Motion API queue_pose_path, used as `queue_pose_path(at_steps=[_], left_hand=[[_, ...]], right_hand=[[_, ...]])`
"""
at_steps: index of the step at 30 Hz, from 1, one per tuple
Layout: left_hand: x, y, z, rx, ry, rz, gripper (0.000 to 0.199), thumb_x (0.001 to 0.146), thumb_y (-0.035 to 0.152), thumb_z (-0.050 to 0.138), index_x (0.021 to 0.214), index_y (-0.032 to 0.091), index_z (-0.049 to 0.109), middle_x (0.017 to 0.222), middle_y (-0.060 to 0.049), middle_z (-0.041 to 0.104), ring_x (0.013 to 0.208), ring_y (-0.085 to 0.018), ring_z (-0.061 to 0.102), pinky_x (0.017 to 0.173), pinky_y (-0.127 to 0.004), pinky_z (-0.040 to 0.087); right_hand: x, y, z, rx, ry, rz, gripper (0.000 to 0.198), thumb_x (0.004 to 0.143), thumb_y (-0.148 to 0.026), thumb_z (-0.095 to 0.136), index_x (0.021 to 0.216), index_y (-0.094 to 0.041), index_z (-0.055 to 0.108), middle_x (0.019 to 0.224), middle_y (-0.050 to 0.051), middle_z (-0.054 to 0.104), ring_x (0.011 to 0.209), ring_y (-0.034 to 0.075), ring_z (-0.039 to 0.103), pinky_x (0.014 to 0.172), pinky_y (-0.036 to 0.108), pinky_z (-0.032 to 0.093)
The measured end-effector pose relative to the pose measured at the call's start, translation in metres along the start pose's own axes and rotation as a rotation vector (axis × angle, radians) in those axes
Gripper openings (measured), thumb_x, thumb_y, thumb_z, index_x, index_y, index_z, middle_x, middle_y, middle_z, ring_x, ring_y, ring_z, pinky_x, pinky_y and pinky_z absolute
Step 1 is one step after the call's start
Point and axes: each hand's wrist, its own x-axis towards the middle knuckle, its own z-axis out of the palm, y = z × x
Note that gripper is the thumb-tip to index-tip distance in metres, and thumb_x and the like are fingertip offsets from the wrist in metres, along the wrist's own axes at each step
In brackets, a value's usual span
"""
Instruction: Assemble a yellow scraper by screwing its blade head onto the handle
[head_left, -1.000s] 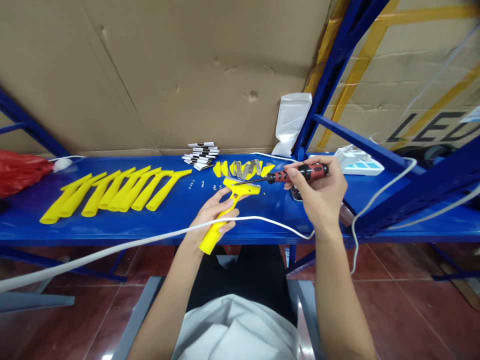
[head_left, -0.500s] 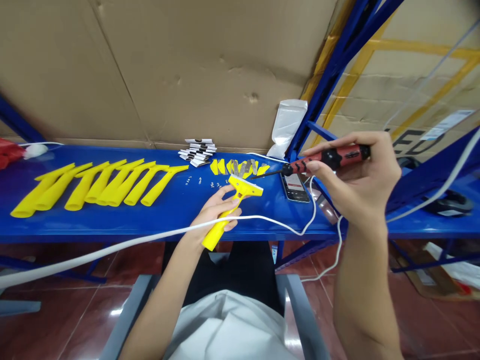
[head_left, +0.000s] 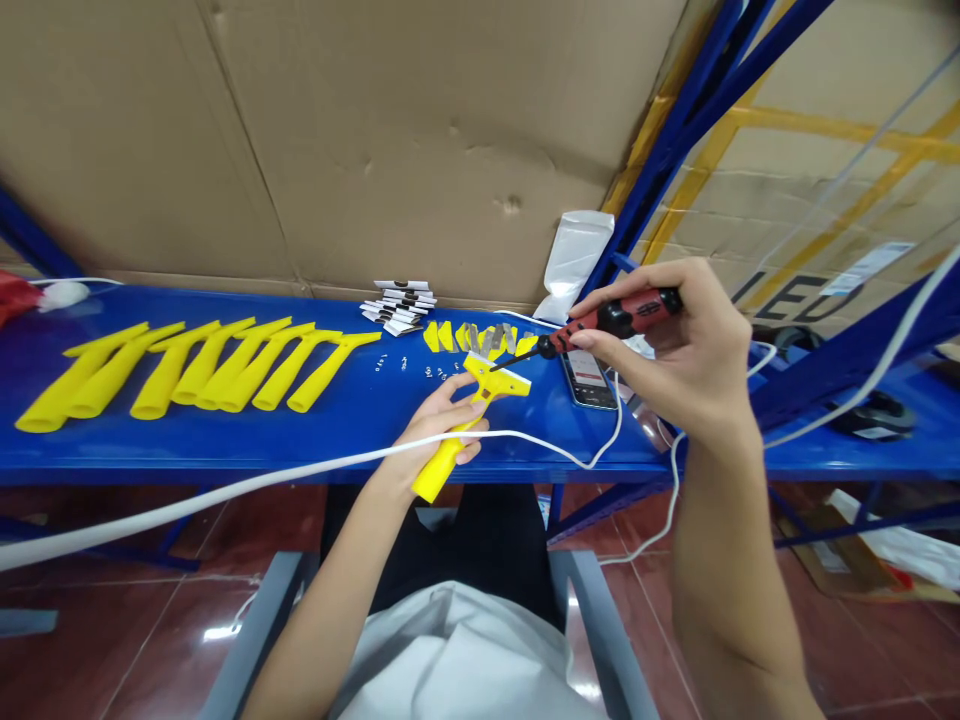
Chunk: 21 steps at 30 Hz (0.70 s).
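Observation:
My left hand is closed around the handle of a yellow scraper, its wide head tilted up toward the right. In my right hand is a red and black screwdriver, gripped by the handle. The screwdriver's thin shaft points down left, and its tip is at the left part of the scraper head; whether it sits in a screw I cannot tell. Just behind the head lie several yellow plastic pieces and metal blades. Tiny screws are spread on the blue shelf.
Several yellow scraper handles lie in a row at left. A stack of small white packets is at the back. A phone lies at right near a white pouch. A white cable crosses in front.
My right hand has moved left and the screwdriver's tip has come down onto the scraper head. My left hand holds the scraper almost where it was.

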Motion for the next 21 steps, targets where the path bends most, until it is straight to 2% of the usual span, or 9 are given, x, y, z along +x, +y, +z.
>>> queue_pose_path(at_steps=[8, 12, 16, 21], left_hand=[[0.0005, 0.0, -0.0022, 0.029, -0.012, -0.009, 0.053, 0.094, 0.019, 0.093, 0.139, 0.02, 0.066, 0.114, -0.006, 0.075, 0.053, -0.004, 0.057, 0.042, -0.016, 0.051], [0.0006, -0.0006, -0.0023, 0.02, -0.006, -0.006, 0.054, 0.093, 0.02, 0.095, 0.138, 0.02, 0.065, 0.122, -0.008, 0.076, 0.053, -0.003, 0.057, 0.041, -0.016, 0.05], [0.0013, -0.0014, -0.0022, 0.005, 0.007, -0.004, 0.057, 0.09, 0.019, 0.097, 0.137, 0.02, 0.064, 0.117, -0.008, 0.076, 0.053, -0.004, 0.058, 0.041, -0.017, 0.049], [0.0019, -0.0009, -0.001, -0.001, 0.012, -0.001, 0.058, 0.089, 0.018, 0.097, 0.135, 0.019, 0.062, 0.115, -0.007, 0.076, 0.052, -0.004, 0.057, 0.04, -0.017, 0.047]], right_hand=[[-0.003, 0.0054, 0.0007, 0.006, -0.001, 0.027, 0.04, 0.092, -0.029, 0.103, 0.118, -0.027, 0.072, 0.107, 0.002, 0.086, 0.096, 0.021, 0.083, 0.076, 0.033, 0.06], [-0.0038, 0.0052, 0.0026, 0.004, 0.015, 0.036, 0.041, 0.094, -0.035, 0.102, 0.119, -0.027, 0.071, 0.109, 0.003, 0.087, 0.097, 0.021, 0.083, 0.076, 0.034, 0.061], [-0.0026, 0.0048, 0.0052, -0.002, 0.012, 0.051, 0.044, 0.092, -0.04, 0.103, 0.118, -0.027, 0.07, 0.109, 0.004, 0.087, 0.097, 0.021, 0.082, 0.076, 0.034, 0.062], [-0.0005, 0.0057, 0.0057, 0.013, -0.05, 0.077, 0.044, 0.092, -0.046, 0.103, 0.121, -0.035, 0.072, 0.11, 0.0, 0.086, 0.094, 0.023, 0.081, 0.078, 0.038, 0.066]])
